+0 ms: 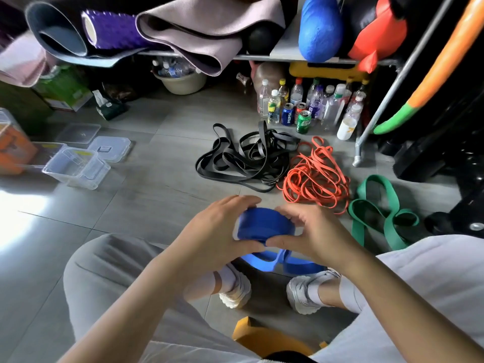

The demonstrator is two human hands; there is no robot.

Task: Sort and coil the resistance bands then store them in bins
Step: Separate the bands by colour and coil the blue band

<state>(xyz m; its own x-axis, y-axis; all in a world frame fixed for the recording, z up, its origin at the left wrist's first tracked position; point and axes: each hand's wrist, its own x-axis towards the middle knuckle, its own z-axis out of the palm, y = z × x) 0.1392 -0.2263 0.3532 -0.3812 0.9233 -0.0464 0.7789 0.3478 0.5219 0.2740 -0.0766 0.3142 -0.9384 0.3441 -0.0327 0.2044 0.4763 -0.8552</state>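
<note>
**Light:** bright daylight, coming from the left of the coiled blue band.
**Glare:** one blown-out white patch on the grey floor tiles, far left of the band (surface detail is lost there).
**Shadow:** deep under the shelf above the band, and near-black at the far right of it.
**Focus:** crisp at the band; the rolled mats well above it are smeared.
**Distortion:** wide-angle; the metal rack leg to the upper right of the band leans steeply.

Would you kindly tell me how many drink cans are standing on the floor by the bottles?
3: a blue Pepsi can on the left, a green can on the right, and a red can behind and between them. Others may be hidden among the bottles.
</note>
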